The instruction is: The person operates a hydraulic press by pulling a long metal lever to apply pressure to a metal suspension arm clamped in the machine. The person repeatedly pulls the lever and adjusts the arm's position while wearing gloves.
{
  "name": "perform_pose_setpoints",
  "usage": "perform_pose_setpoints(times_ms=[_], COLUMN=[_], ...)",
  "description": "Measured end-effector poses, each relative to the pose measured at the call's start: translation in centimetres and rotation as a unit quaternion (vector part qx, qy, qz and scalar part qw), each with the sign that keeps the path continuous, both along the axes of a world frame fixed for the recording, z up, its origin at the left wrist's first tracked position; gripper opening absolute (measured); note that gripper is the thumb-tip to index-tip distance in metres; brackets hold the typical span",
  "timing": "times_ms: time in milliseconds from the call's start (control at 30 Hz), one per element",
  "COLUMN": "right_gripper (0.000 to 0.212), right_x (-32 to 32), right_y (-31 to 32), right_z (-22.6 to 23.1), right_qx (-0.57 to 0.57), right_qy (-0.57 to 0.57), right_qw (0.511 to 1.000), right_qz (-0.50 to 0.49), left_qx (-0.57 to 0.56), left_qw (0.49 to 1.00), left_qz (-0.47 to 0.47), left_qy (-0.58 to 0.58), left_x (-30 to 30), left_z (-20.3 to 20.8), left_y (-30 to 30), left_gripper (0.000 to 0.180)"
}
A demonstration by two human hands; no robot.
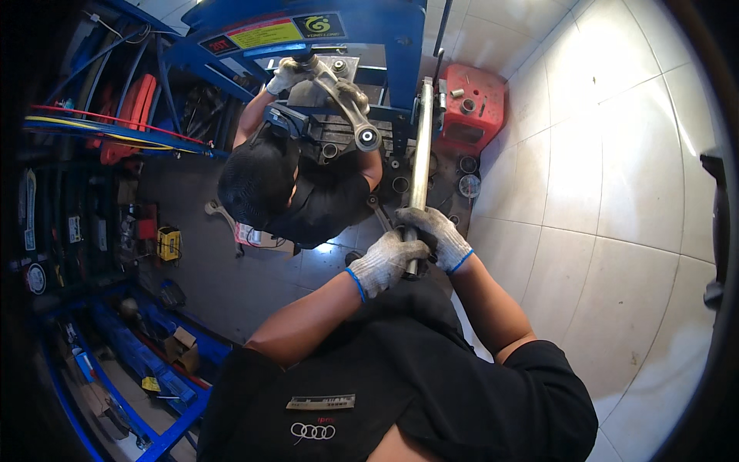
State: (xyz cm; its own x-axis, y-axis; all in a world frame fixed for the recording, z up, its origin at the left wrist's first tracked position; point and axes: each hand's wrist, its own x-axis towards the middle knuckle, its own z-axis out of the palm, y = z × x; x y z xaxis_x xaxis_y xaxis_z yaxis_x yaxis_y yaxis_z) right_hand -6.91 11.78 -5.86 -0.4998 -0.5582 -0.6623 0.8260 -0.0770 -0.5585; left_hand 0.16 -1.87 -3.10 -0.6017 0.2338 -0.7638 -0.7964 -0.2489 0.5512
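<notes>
Both my hands wear white knit gloves with blue cuffs and are closed around the near end of a long silvery metal pipe [422, 150]. My right hand [439, 233] grips it slightly higher; my left hand [387, 264] wraps the dark lower end, which pokes out below. The pipe's far end reaches the side of a blue shop press [413, 69]. At the press, a co-worker [262, 181] in a black top and cap steadies a metal suspension control arm [350, 112] with gloved hands. A round bushing [367, 138] shows at its near end.
A red box-like stand [473, 108] with small metal sleeves on top is right of the pipe. Several rings and a small round container [469, 185] lie on the floor below it. White tiled wall [585, 192] rises at right; blue shelving [123, 339] fills the left.
</notes>
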Motion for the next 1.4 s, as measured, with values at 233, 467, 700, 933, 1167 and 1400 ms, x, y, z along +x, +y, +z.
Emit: perform_pose_setpoints(times_ms=[233, 467, 700, 933, 1167, 1400], right_gripper=[0.028, 0.029, 0.03, 0.029, 0.028, 0.029], right_x=[0.0, -0.4, -0.7, -0.7, -0.8, -1.9], right_y=[0.1, -0.3, -0.7, -0.6, -0.7, -1.6], right_z=[-1.3, -1.4, -1.0, -1.3, -1.2, -2.7], right_qx=[0.004, 0.032, 0.032, 0.045, 0.056, 0.086], right_qy=[0.022, 0.016, -0.016, -0.01, -0.016, -0.03], right_qw=[1.0, 0.999, 0.999, 0.999, 0.998, 0.996], right_qz=[0.011, 0.026, 0.01, 0.006, 0.008, -0.023], left_qx=[-0.033, -0.027, -0.026, -0.015, -0.001, 0.001], left_qw=[0.999, 0.999, 1.0, 1.0, 0.999, 0.998], left_qz=[-0.013, 0.013, 0.008, 0.014, 0.034, 0.061], left_qy=[0.002, 0.026, -0.006, 0.009, 0.034, 0.029], left_x=[-0.2, 0.0, 0.0, 0.3, 0.4, 0.2], left_z=[-0.3, -0.2, -0.5, -1.5, -1.5, -1.3], left_y=[0.0, 0.0, 0.0, 0.2, 0.3, 0.9], left_gripper=[0.029, 0.033, 0.028, 0.032, 0.034, 0.029])
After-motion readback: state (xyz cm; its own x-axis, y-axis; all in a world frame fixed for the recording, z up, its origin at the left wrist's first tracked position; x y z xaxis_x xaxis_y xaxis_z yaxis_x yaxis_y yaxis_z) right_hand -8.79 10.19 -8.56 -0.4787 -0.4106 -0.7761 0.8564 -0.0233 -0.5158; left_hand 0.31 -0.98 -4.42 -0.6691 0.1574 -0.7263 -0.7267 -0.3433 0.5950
